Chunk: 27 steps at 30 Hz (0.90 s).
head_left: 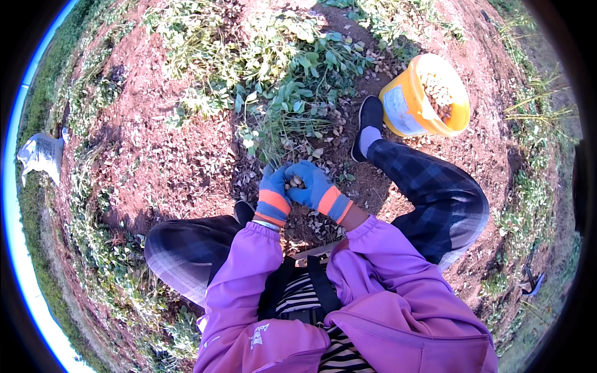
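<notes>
As we look down from the head, our gloved left hand [271, 186] and right hand [311, 184] meet, fingers curled around pale pods [295, 182] above the soil [146, 68]. Green plants [298, 87] lie beyond, toward the soil's far edge; a yellow bucket [405, 109] stands toward its right edge, beside our right shoe [370, 118].

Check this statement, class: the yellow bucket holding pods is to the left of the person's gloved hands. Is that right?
No, the side is wrong: the head view shows the yellow bucket holding pods to the right of the gloved left hand and right hand.
</notes>
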Each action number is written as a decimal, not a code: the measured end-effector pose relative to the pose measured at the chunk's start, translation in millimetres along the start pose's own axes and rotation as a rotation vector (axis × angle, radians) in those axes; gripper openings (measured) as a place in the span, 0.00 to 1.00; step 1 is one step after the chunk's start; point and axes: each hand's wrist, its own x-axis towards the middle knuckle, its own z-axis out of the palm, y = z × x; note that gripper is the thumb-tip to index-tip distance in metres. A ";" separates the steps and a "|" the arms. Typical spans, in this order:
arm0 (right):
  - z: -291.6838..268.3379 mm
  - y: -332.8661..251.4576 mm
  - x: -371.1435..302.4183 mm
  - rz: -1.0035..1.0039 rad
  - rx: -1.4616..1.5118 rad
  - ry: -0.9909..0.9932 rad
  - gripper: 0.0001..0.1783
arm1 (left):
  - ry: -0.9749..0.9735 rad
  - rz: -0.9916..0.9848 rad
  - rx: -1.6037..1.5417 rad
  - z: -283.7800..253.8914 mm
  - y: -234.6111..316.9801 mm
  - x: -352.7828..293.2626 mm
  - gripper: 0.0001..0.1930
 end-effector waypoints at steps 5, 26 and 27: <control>2.4 -0.6 -1.0 0.022 -0.095 0.016 0.13 | 0.001 0.026 -0.019 5.3 -0.7 -3.3 0.15; -3.7 5.6 -1.7 0.655 0.799 -0.005 0.14 | 0.168 0.247 0.285 -9.7 -20.0 16.5 0.19; -3.6 5.0 -2.2 0.651 0.791 0.001 0.13 | 0.162 0.242 0.275 -10.2 -20.9 16.5 0.19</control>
